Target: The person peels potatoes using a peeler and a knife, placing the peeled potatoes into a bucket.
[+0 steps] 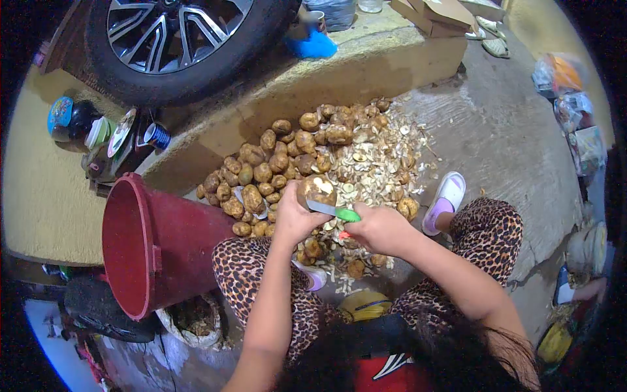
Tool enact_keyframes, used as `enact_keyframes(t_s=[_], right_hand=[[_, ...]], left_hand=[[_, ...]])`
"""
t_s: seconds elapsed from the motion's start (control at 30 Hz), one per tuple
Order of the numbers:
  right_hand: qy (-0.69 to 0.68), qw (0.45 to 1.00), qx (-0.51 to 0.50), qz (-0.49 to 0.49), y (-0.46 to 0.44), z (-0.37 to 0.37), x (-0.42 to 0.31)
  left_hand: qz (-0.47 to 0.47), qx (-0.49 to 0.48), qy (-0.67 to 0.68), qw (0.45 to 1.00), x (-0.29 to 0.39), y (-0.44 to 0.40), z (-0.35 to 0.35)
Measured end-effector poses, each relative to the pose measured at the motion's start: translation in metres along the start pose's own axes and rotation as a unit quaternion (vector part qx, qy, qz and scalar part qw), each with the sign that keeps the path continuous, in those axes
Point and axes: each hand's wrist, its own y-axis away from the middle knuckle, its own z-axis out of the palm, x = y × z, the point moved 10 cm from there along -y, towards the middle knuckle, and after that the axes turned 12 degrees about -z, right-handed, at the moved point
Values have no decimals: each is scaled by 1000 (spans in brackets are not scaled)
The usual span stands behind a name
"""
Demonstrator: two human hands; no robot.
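Observation:
My left hand [297,214] is wrapped round a brown potato [318,187] that shows pale, peeled patches on its top. In my right hand [379,228] is a knife with a green handle [347,215]; its blade [320,207] lies against the near side of the potato. Just beyond both hands, a heap of unpeeled potatoes [262,172] covers the floor. To the right of that heap is a spread of pale peelings [366,171]. A small orange-red piece [344,234] shows below my right hand, too small to name.
A large red bucket [176,238] stands at my left, its mouth turned toward the left. Behind the potatoes runs a concrete step [366,68] with a car wheel [176,39] above it. Slippers [495,47] lie at the back right; plastic bags [575,111] line the right wall.

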Motion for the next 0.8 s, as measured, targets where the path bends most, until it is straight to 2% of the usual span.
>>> enact_keyframes(t_s=[0.1, 0.2, 0.3, 0.4, 0.5, 0.6, 0.63, 0.73, 0.77, 0.8], right_hand=[[25, 1000, -14, 7, 1, 4, 5], [37, 999, -21, 7, 1, 8, 12], [48, 999, -1, 2, -1, 3, 14], [64, 998, 3, 2, -1, 10, 17], [56, 998, 26, 16, 1, 13, 24], [43, 999, 25, 19, -2, 10, 19], [39, 999, 13, 16, -4, 6, 15], [33, 999, -2, 6, -5, 6, 12], [33, 999, -4, 4, -4, 6, 13], [38, 998, -15, 51, 3, 19, 35]], left_hand=[[11, -3, -99, 995, 12, 3, 2], [-20, -73, -11, 997, 2, 0, 8], [-40, -95, 27, 994, -3, -1, 10], [-9, -69, -22, 997, 11, 2, 9], [-26, 30, -114, 993, 35, 13, 3], [-36, -58, -30, 997, 10, 1, 6], [-83, -143, 60, 984, -4, -1, 14], [-106, -153, 9, 982, -9, 5, 8], [-105, -213, 15, 971, -7, 11, 18], [-104, -272, 21, 957, -6, 19, 27]])
